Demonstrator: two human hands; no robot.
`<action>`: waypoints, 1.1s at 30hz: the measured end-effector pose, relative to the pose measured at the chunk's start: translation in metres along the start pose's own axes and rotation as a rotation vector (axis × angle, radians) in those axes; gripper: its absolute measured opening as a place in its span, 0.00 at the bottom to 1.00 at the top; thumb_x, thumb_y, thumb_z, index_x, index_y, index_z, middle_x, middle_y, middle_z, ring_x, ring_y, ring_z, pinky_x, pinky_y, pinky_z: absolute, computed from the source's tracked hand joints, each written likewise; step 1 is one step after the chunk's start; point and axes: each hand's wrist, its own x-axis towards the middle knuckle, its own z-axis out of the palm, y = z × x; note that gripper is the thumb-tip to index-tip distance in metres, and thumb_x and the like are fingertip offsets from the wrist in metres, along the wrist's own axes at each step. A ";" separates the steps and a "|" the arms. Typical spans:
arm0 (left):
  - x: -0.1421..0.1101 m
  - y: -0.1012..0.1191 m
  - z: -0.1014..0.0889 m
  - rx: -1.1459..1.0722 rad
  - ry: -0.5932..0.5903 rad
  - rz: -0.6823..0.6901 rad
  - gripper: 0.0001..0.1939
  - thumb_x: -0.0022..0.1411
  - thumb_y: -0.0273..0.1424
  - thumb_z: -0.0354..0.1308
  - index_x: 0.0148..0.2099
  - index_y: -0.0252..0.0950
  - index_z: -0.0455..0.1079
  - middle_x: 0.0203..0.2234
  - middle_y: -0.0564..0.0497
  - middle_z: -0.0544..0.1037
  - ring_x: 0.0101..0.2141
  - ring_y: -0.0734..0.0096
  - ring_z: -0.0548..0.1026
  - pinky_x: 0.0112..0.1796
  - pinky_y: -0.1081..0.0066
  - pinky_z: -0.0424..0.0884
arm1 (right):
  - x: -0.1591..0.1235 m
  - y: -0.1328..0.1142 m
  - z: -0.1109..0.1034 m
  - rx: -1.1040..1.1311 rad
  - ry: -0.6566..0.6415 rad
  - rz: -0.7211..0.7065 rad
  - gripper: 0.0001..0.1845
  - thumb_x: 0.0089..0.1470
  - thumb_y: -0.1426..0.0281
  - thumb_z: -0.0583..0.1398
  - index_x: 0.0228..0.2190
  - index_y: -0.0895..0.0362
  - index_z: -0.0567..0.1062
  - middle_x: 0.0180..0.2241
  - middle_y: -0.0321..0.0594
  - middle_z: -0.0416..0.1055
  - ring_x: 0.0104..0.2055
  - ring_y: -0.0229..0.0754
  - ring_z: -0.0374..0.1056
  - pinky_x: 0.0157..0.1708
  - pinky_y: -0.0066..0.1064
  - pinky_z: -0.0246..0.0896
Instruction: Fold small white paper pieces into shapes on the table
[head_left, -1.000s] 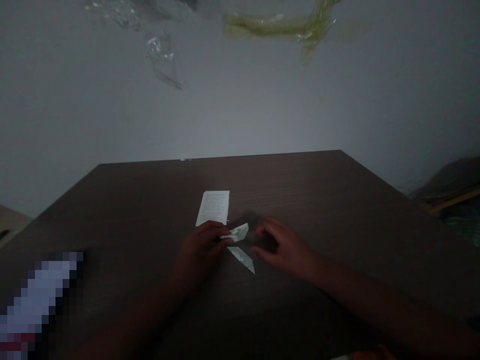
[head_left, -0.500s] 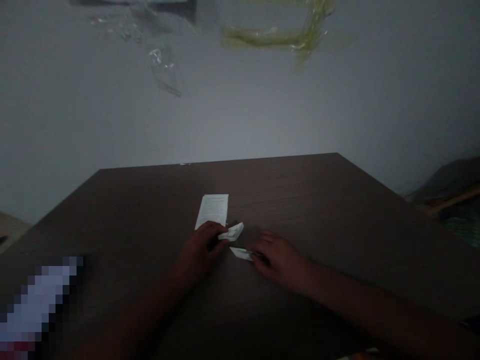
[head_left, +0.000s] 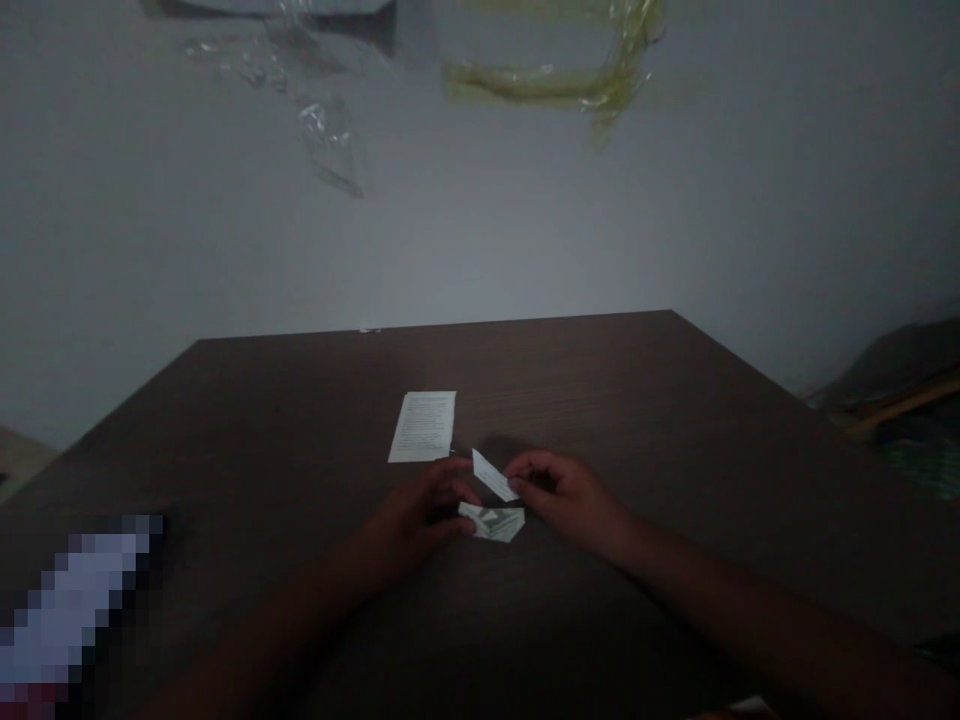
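Note:
At the middle of the table, my left hand has its thumb on the left end of a folded piece of paper, its fingers curled behind that end. The folds lie partly spread and show grey-green printed shapes. My right hand pinches a second folded paper piece by its lower right end. This one is tilted just above and behind the first and bears faint lines of print. A flat printed sheet rests beyond my left hand, touched by neither hand.
A pale wall with peeling yellow tape and clear tape stands behind the table. A blurred-out pale object lies at the left. Dark items are beyond the right edge.
My left hand has come down and nearer with its folded paper, which now shows more spread. The right hand has raised its piece and turned it upward, above the other one.

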 end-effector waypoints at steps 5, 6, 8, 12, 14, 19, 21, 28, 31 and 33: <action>-0.001 0.007 0.004 -0.025 0.045 -0.055 0.32 0.65 0.21 0.59 0.68 0.41 0.60 0.50 0.46 0.87 0.54 0.57 0.85 0.53 0.59 0.82 | 0.000 0.000 -0.001 0.059 -0.086 0.028 0.05 0.64 0.70 0.63 0.38 0.53 0.81 0.37 0.38 0.82 0.41 0.44 0.78 0.46 0.38 0.72; -0.001 0.007 0.004 -0.059 0.043 -0.067 0.33 0.64 0.21 0.59 0.68 0.41 0.59 0.50 0.46 0.86 0.54 0.56 0.85 0.52 0.58 0.82 | 0.000 0.000 -0.001 0.059 -0.089 0.032 0.05 0.64 0.70 0.63 0.38 0.53 0.81 0.37 0.38 0.82 0.41 0.44 0.78 0.46 0.38 0.72; -0.001 0.004 0.003 -0.114 0.036 -0.083 0.34 0.63 0.22 0.61 0.69 0.41 0.59 0.50 0.46 0.86 0.54 0.55 0.85 0.52 0.57 0.82 | -0.001 -0.001 -0.001 0.048 -0.091 0.035 0.05 0.64 0.70 0.63 0.38 0.53 0.81 0.37 0.38 0.82 0.41 0.44 0.78 0.46 0.37 0.72; -0.001 -0.004 0.003 -0.158 0.024 -0.127 0.36 0.64 0.27 0.64 0.71 0.42 0.58 0.51 0.47 0.85 0.55 0.53 0.84 0.54 0.55 0.80 | -0.001 -0.001 -0.001 0.030 -0.107 0.033 0.05 0.65 0.70 0.63 0.38 0.53 0.81 0.37 0.38 0.82 0.42 0.44 0.78 0.46 0.37 0.71; 0.000 -0.004 0.002 -0.210 0.024 -0.152 0.38 0.62 0.30 0.67 0.72 0.41 0.59 0.50 0.47 0.85 0.55 0.51 0.84 0.55 0.55 0.79 | -0.001 -0.002 -0.001 0.027 -0.110 0.035 0.05 0.65 0.70 0.63 0.38 0.53 0.81 0.37 0.38 0.81 0.41 0.44 0.77 0.45 0.36 0.71; 0.000 0.001 0.002 -0.263 0.026 -0.185 0.39 0.61 0.31 0.70 0.71 0.41 0.61 0.48 0.49 0.84 0.54 0.52 0.83 0.56 0.54 0.77 | -0.001 -0.007 -0.002 0.007 -0.132 -0.009 0.06 0.66 0.68 0.62 0.38 0.53 0.81 0.37 0.38 0.81 0.40 0.43 0.77 0.44 0.35 0.70; -0.001 0.004 0.002 -0.264 0.031 -0.179 0.39 0.60 0.30 0.70 0.70 0.41 0.61 0.47 0.50 0.83 0.53 0.53 0.83 0.55 0.54 0.78 | -0.002 -0.008 -0.002 -0.018 -0.137 -0.036 0.06 0.66 0.69 0.62 0.38 0.53 0.81 0.37 0.38 0.81 0.41 0.43 0.76 0.44 0.35 0.70; -0.003 -0.001 0.001 -0.153 0.009 -0.167 0.39 0.63 0.30 0.66 0.73 0.43 0.58 0.52 0.46 0.82 0.53 0.54 0.83 0.52 0.56 0.79 | -0.003 -0.008 -0.010 -0.242 -0.204 -0.175 0.07 0.67 0.73 0.61 0.40 0.54 0.81 0.39 0.39 0.80 0.42 0.43 0.74 0.45 0.36 0.68; -0.005 -0.006 0.002 -0.048 0.000 -0.103 0.37 0.66 0.29 0.63 0.74 0.44 0.58 0.51 0.47 0.83 0.51 0.57 0.83 0.53 0.57 0.79 | -0.002 -0.011 -0.014 -0.362 -0.254 -0.334 0.08 0.69 0.74 0.59 0.42 0.54 0.80 0.37 0.40 0.79 0.42 0.44 0.73 0.49 0.39 0.67; -0.006 -0.007 0.002 0.051 -0.006 -0.052 0.33 0.68 0.29 0.61 0.73 0.43 0.60 0.51 0.47 0.83 0.51 0.58 0.83 0.54 0.57 0.79 | -0.002 -0.014 -0.015 -0.450 -0.274 -0.427 0.09 0.70 0.75 0.58 0.42 0.54 0.79 0.37 0.41 0.78 0.43 0.45 0.72 0.51 0.41 0.67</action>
